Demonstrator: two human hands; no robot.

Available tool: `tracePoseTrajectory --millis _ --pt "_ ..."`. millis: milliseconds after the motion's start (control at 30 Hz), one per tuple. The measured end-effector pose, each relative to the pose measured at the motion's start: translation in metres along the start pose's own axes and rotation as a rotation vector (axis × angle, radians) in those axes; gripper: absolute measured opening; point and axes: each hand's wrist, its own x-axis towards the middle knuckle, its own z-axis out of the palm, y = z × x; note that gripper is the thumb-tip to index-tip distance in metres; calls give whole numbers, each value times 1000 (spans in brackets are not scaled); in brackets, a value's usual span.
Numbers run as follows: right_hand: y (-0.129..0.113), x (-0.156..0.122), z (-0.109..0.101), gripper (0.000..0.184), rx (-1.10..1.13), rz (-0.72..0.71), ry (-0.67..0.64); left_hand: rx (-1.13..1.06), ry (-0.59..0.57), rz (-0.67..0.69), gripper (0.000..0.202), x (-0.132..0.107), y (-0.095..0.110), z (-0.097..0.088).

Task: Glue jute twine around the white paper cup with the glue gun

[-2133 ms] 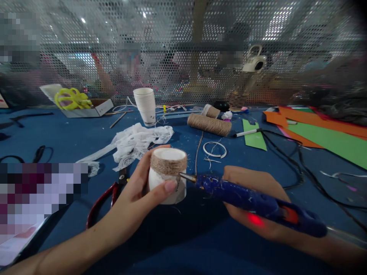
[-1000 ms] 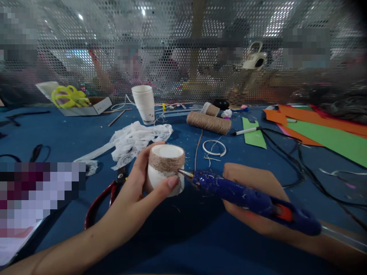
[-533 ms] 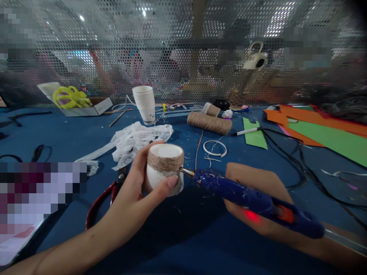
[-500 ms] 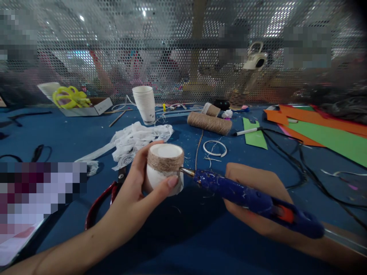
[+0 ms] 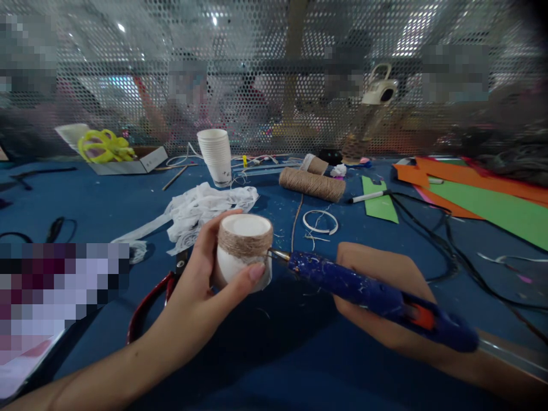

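Note:
My left hand (image 5: 214,271) is closed around a white paper cup (image 5: 233,266), thumb across its front. Brown jute twine (image 5: 246,244) is wound in a band about the cup's upper part, below the white rim. In my right hand (image 5: 381,274) is a dark blue glue gun (image 5: 342,285), its handle hiding most of the fingers. The metal nozzle points left and meets the right side of the cup at the lower edge of the twine. A strand of twine (image 5: 297,222) runs back toward the twine roll (image 5: 312,184).
White lace (image 5: 201,208) and red-handled scissors (image 5: 148,302) lie left of the cup. Stacked paper cups (image 5: 215,157) stand behind. A white ring (image 5: 320,221), a pen (image 5: 370,197), black cables (image 5: 449,245) and coloured paper (image 5: 492,200) lie to the right. Perforated metal (image 5: 274,85) closes the back.
The cup has shifted very slightly left in my left hand. The glue gun has followed by a small amount, its rear end slightly higher and further left; its nozzle stays at the twine.

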Motion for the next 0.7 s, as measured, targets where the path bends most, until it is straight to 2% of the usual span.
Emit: tracePoseTrajectory --millis 300,467,567,700 --pt "1 0 2 23 43 0 -10 -20 -19 -8 53 0 -2 -2" --pt "0 -3 0 22 -5 -2 -35 -27 -24 -31 55 0 0 -1" --pt "-1 -3 -1 22 -31 0 -57 -112 -64 -86 55 -1 -1 -3" --pt "-3 0 -1 22 -38 2 -24 -249 -92 -116 49 -2 -5 -5"
